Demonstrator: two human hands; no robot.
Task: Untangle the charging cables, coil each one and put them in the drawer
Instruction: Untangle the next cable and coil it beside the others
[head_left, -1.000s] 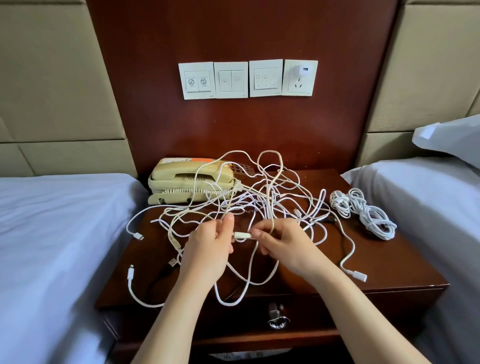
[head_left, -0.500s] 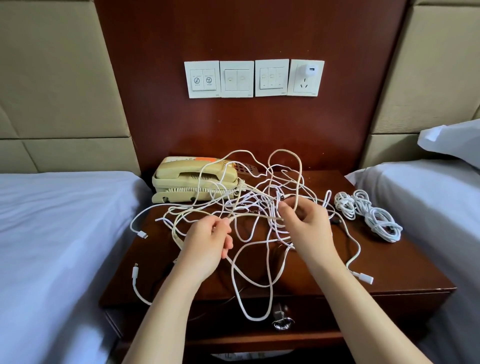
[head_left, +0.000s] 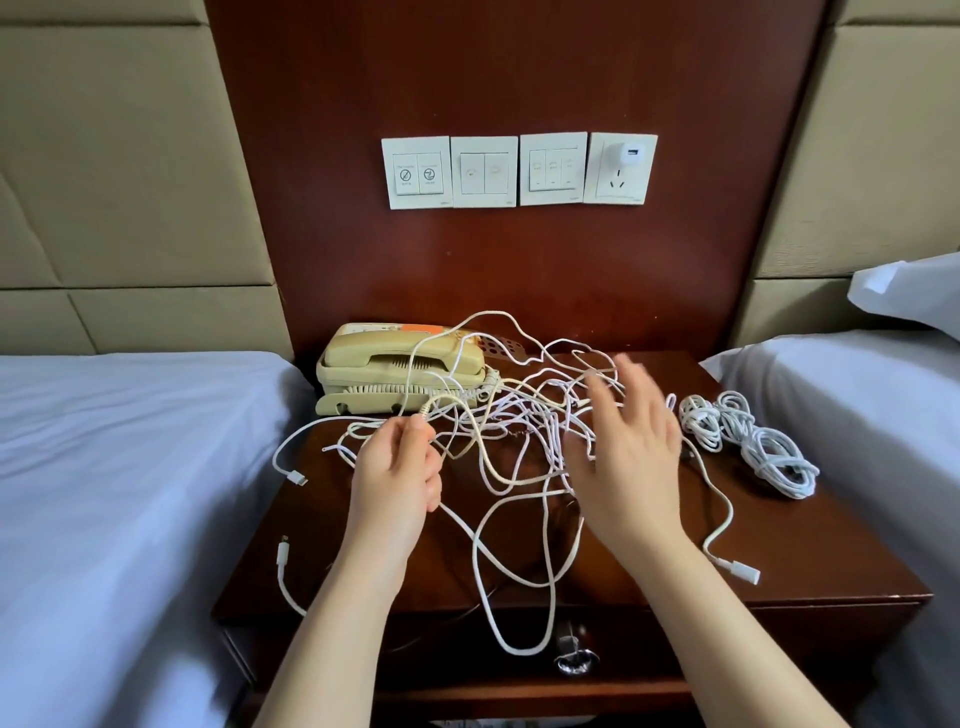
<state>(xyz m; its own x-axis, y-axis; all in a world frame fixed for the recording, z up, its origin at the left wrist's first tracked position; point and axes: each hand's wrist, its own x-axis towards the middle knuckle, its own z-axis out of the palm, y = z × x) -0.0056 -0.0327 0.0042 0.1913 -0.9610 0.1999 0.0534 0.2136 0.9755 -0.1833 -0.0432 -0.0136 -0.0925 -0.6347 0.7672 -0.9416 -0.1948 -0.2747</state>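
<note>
While looking down over the nightstand (head_left: 805, 561), noted the drawer (head_left: 467, 670) at six o'clock, closed, its metal knob (head_left: 575, 660) just beside a white loop (head_left: 519, 647) drooping over the front edge. Judged none of the loose cables ready for it yet. Further in, at eight o'clock, found the left hand (head_left: 397, 478) curled round one strand of the tangle (head_left: 519, 426), pinching it at the fingertips. At four o'clock, found the right hand (head_left: 631, 457) spread wide and gripping nothing, fingers straight and blurred, either hovering over the knot or brushing it; could not tell which. Saw the tangle sprawled across the middle of the top, with free connectors (head_left: 740, 571) lying out at four, eight and nine o'clock. At three o'clock, near the right hand, saw coiled cables (head_left: 748, 441) already bundled on the wood. At eleven o'clock, saw strands draped over a beige telephone (head_left: 400, 369) and mixed with its curly handset cord (head_left: 395, 388). Beyond, at twelve o'clock, made out wall switches (head_left: 519, 169) and a charger plug (head_left: 627, 155). Reckoned on a hard pull from the left hand cinching the knot tighter, or dragging the telephone forward by the draped strands. Feared mistaking the handset cord for a charging cable. Feared too a snag on the drooping loop hauling the mess off the front edge, and a careless sweep of the right hand scattering the coils toward the bed (head_left: 857, 405) at three o'clock.
</note>
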